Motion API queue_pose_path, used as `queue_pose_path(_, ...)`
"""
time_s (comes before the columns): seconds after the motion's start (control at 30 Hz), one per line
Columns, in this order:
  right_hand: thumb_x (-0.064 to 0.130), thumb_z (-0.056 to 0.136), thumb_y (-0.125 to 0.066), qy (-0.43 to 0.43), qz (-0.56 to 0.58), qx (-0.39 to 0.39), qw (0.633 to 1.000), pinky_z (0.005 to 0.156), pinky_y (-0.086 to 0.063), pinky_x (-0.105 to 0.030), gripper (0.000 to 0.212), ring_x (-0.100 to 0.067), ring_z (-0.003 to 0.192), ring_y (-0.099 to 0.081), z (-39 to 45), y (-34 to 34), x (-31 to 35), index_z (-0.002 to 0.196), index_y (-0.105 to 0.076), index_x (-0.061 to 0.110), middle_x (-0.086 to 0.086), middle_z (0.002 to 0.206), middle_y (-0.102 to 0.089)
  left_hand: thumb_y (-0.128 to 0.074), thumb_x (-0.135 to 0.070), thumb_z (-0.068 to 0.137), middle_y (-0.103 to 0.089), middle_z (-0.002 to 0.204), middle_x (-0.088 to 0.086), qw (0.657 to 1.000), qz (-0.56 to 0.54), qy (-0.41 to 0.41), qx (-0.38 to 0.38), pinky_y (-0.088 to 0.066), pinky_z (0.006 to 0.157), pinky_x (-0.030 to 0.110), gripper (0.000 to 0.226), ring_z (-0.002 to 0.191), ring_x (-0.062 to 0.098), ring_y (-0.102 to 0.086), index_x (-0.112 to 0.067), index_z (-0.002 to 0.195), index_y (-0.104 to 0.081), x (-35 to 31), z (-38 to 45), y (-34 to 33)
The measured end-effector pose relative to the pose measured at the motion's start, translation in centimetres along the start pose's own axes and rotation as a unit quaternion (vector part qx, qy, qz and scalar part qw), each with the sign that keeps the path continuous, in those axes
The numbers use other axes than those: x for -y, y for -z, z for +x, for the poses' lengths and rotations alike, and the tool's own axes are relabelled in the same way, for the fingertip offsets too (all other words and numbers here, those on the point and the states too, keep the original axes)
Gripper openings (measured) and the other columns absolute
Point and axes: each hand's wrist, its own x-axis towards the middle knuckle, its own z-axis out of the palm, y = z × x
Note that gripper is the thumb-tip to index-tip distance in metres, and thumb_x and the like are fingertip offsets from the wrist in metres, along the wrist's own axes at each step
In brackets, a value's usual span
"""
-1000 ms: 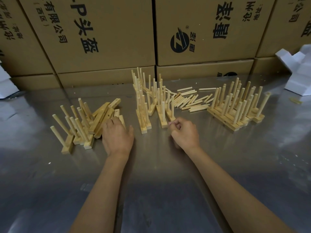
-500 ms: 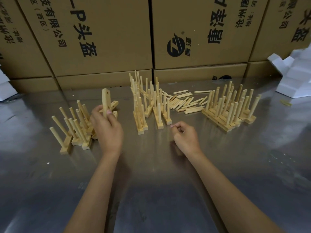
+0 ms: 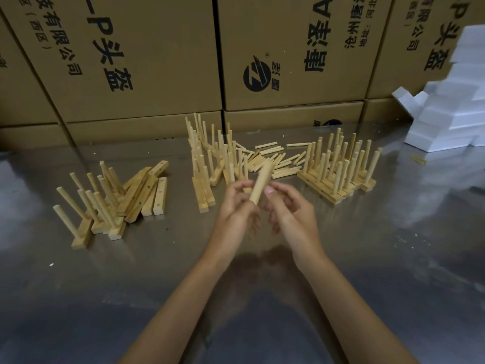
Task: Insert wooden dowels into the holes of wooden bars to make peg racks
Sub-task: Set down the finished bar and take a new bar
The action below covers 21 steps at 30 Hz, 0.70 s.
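Left hand: its grip pinches the bar at the low end, tilting it up so the holes can be reached.
Right hand: fingers curled beside the bar; whether they pinch a dowel I cannot tell.
Loose dowels: heaped far centre on the counter, within easy reach.
Blank bars: stacked left, awaiting pegs.
Finished racks: parked right, out of the way.

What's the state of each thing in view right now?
wooden bar: held up off the table by both hands, blurred.
left hand: grips the bar.
right hand: fingers on the bar.
loose dowels: lying flat.
empty bars: piled, holes unfilled.
right racks: pegs upright.
left racks: pegs leaning.
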Motion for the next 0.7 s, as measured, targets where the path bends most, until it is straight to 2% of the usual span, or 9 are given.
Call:
queue_pose_path(0.1,0.019,0.089,-0.072,0.012,-0.038,0.002,0.999,0.058,-0.047,-0.014,0.012,0.003,0.065,-0.062,-0.1,0.7,-0.6,0.101,-0.073,0.017,0.010,0.074,-0.069,-0.046,-0.013,0.102,-0.061,0.075,0.009,0.996,-0.021,0.070,0.049,-0.045,0.039,0.029,0.023,0.051,0.020,-0.057,-0.024,0.121,-0.053,1.1,-0.4,-0.9)
queue_pose_path(0.17,0.024,0.089,-0.073,0.018,-0.081,0.014,0.996,0.066,-0.047,-0.016,0.007,0.000,0.073,-0.061,0.3,1.0,-1.4,0.094,-0.075,0.020,0.010,0.078,-0.070,-0.042,-0.033,0.105,-0.056,0.061,0.008,0.994,-0.008,0.105,0.036,-0.046,0.037,0.029,0.018,0.044,0.021,-0.054,-0.025,0.118,-0.053,1.6,-0.4,-1.2)
queue_pose_path(0.27,0.029,0.093,-0.067,0.030,-0.166,-0.006,0.986,0.072,-0.047,-0.021,0.013,-0.002,0.078,-0.061,1.7,1.4,-3.1,0.092,-0.075,0.019,0.012,0.078,-0.069,-0.039,-0.044,0.105,-0.049,0.047,0.004,0.990,0.028,0.141,0.014,-0.046,0.036,0.027,0.020,0.037,0.017,-0.051,-0.033,0.108,-0.054,2.3,-0.1,-1.6)
queue_pose_path(0.3,0.029,0.095,-0.064,0.035,-0.239,-0.025,0.970,0.078,-0.047,-0.026,0.015,-0.008,0.087,-0.062,2.6,1.7,-3.7,0.096,-0.074,0.018,0.008,0.086,-0.070,-0.038,-0.045,0.105,-0.048,0.046,0.004,0.989,0.036,0.146,0.011,-0.046,0.036,0.026,0.020,0.036,0.016,-0.050,-0.034,0.107,-0.054,2.6,0.2,-1.6)
queue_pose_path(0.37,0.023,0.096,-0.057,0.041,-0.412,-0.032,0.910,0.097,-0.041,-0.034,0.021,-0.021,0.114,-0.052,4.5,2.4,-4.7,0.114,-0.068,0.017,-0.002,0.112,-0.064,-0.038,-0.046,0.105,-0.048,0.044,0.002,0.987,0.043,0.156,0.007,-0.044,0.036,0.025,0.023,0.035,0.015,-0.049,-0.030,0.109,-0.055,3.0,0.9,-1.7)
queue_pose_path(0.43,0.019,0.094,-0.052,0.037,-0.521,0.019,0.852,0.108,-0.033,-0.039,0.039,-0.025,0.130,-0.039,6.3,2.7,-5.3,0.133,-0.056,0.016,-0.005,0.133,-0.051,-0.038,-0.045,0.105,-0.048,0.043,0.002,0.985,0.036,0.167,0.005,-0.043,0.035,0.024,0.030,0.035,0.015,-0.048,-0.024,0.110,-0.059,3.4,1.8,-1.6)
queue_pose_path(0.53,0.022,0.095,-0.046,0.047,-0.584,0.067,0.808,0.110,-0.028,-0.045,0.049,-0.029,0.136,-0.035,8.6,2.2,-5.9,0.143,-0.042,0.010,-0.008,0.147,-0.041,-0.038,-0.045,0.105,-0.047,0.043,0.004,0.984,0.019,0.174,0.014,-0.043,0.035,0.025,0.035,0.035,0.016,-0.048,-0.020,0.106,-0.062,3.9,3.4,-1.5)
queue_pose_path(0.63,0.024,0.097,-0.046,0.040,-0.618,0.076,0.782,0.113,-0.026,-0.047,0.062,-0.031,0.142,-0.029,10.9,1.7,-6.3,0.153,-0.025,0.011,-0.008,0.159,-0.028,-0.039,-0.045,0.105,-0.047,0.044,0.005,0.984,-0.010,0.179,0.011,-0.044,0.036,0.026,0.037,0.037,0.016,-0.048,-0.017,0.105,-0.064,4.3,5.0,-1.6)
queue_pose_path(0.7,0.025,0.097,-0.045,0.029,-0.639,0.073,0.765,0.114,-0.025,-0.047,0.064,-0.031,0.144,-0.024,12.4,1.6,-6.5,0.155,-0.021,0.012,-0.006,0.162,-0.023,-0.040,-0.046,0.104,-0.046,0.044,0.004,0.984,-0.024,0.179,0.004,-0.044,0.037,0.027,0.039,0.038,0.016,-0.048,-0.017,0.105,-0.064,4.7,5.6,-1.6)
